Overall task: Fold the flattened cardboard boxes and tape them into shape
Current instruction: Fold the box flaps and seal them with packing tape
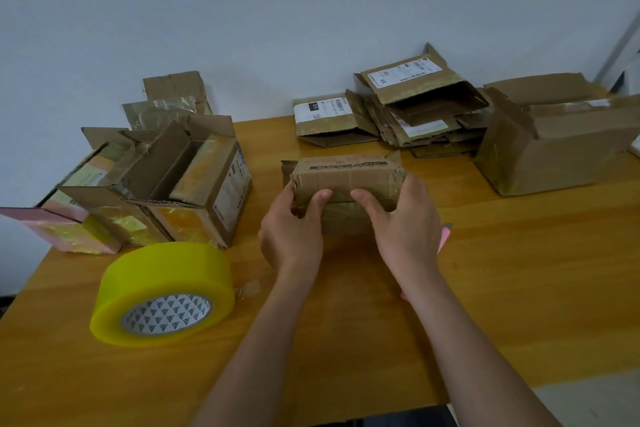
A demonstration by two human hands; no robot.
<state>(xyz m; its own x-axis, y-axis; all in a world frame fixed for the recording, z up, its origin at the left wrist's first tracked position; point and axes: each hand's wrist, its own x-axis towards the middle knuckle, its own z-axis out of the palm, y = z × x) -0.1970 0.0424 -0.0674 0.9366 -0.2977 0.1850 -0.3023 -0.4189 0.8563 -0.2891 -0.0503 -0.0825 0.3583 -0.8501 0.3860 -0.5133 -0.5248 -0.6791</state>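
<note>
Tape roll (pixel 161 293) near-left of held box (pixel 346 180); flattened pile (pixel 415 114) behind.

- Both hands, left hand (pixel 292 230) and right hand (pixel 403 224), gripped a small cardboard box (pixel 346 180) on the worktop (pixel 502 270).
- A yellow tape roll (pixel 162 291) lay near the left hand.
- Flattened boxes (pixel 398 111) were piled behind.

Both hands' fingers (pixel 412 180) wrap behind the small box (pixel 346 180), out of sight. A pink object (pixel 445 236) shows only a sliver behind the right wrist. The frame's right edge crops the large box (pixel 554 149). Label print is unreadable.
</note>
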